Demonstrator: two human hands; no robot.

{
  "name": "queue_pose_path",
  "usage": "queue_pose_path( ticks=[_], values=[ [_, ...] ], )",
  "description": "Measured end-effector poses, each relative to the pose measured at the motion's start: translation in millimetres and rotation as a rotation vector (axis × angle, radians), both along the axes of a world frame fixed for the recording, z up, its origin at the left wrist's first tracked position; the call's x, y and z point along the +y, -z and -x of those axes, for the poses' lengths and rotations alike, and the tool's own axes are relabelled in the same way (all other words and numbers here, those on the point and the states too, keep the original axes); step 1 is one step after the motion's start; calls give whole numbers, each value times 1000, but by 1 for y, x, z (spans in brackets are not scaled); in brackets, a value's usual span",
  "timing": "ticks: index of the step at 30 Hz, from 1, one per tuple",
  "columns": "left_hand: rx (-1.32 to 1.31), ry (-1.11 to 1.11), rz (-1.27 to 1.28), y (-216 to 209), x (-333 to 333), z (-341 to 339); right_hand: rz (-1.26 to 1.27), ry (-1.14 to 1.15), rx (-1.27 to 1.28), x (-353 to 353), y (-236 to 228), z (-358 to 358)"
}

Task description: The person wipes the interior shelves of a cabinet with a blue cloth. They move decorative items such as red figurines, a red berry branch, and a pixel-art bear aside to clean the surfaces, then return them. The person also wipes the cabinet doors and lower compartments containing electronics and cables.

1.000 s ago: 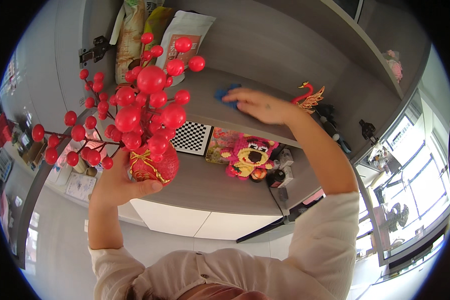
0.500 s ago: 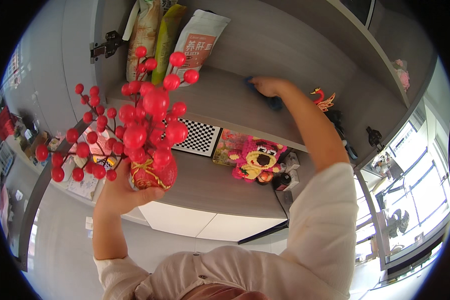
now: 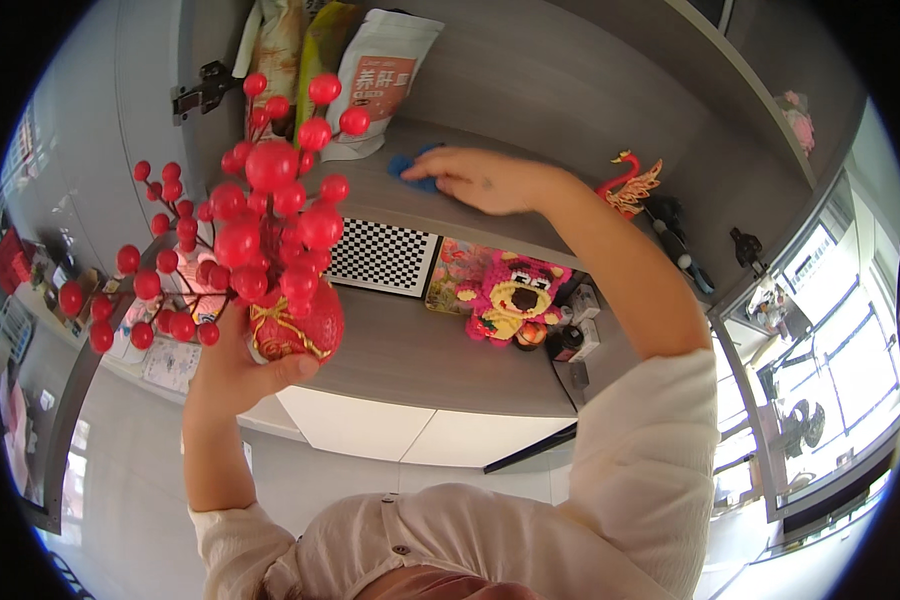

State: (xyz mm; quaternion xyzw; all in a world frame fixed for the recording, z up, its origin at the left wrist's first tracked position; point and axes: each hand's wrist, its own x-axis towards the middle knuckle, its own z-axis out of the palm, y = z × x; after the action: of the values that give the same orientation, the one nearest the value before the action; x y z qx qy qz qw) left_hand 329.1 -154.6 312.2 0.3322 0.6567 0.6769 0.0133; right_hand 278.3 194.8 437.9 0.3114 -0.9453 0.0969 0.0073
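My left hand [image 3: 238, 368] is wrapped round a red vase [image 3: 308, 325] tied with gold cord, holding it up in front of the cabinet. Branches of glossy red berries [image 3: 270, 215] rise from the vase and hide part of the shelves. On the upper grey shelf [image 3: 370, 190], my right hand [image 3: 490, 180] presses a blue cloth [image 3: 416, 170] against the surface, its fingers lying over it. The cloth sits just right of a white pouch [image 3: 375, 85] with an orange label.
Upright bags [image 3: 320, 60] stand at the shelf's left. A red swan ornament [image 3: 625, 180] is at its right. Below are a checkered board [image 3: 385, 257], a pink bear figure [image 3: 520, 298] and small boxes [image 3: 585, 330]. Open glass doors [image 3: 755, 420] flank the cabinet; dark hinges [image 3: 205, 92] jut inward.
My right hand has slid left along the shelf with the blue cloth, closer to the white pouch. The vase in my left hand has shifted slightly left.
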Motion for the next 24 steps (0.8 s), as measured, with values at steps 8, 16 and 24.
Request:
queue_pose_path(
  ticks=[8,16,24],
  values=[
    [219,0,136,-71,82,21,283,300,132,51,11,-163],
    [326,176,297,-117,211,62,397,536,565,95,48,-223],
    [269,236,424,-123,290,79,437,462,601,99,52,-218]
  ],
)
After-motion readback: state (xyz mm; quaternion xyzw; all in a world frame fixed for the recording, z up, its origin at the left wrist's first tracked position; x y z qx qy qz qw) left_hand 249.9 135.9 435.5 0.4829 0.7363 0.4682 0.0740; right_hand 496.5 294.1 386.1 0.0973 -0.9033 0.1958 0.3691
